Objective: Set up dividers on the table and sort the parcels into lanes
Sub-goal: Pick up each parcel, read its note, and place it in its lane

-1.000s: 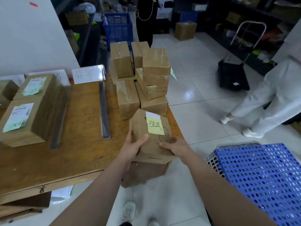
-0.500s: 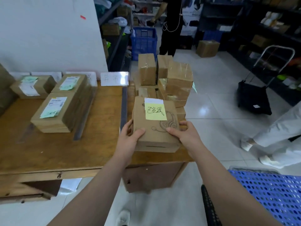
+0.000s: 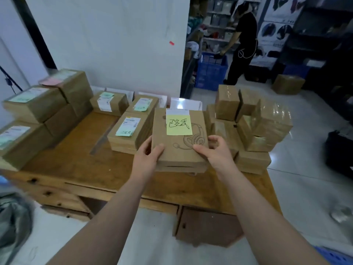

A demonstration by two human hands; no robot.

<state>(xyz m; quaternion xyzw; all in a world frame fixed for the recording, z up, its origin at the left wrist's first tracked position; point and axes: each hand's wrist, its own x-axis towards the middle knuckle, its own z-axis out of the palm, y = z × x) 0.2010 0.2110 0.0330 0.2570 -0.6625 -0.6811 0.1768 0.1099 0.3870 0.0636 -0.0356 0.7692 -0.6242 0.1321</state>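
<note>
grip: left hand (image 3: 147,159) and right hand (image 3: 215,152) each clasp one side of the flat brown cardboard box with a yellow sticky note (image 3: 179,148), thumbs on top.
box: a sec ago it hung off the brown wooden table (image 3: 76,163) at the front-right corner, now it's up over the table's middle.
neighbours: green-labelled brown carton stack (image 3: 129,134) is further toward the table's left, shiny taped brown parcel pile (image 3: 267,127) is on the table's right end.
meaning: guessing it's headed for a lane, not down yet.

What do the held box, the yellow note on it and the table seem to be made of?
Held box: apparently brown cardboard, matte, with a printed headset drawing. Yellow note: thin paper, matte, handwritten in ink. Table: probably wood, slightly glossy; grain and knots show.
</note>
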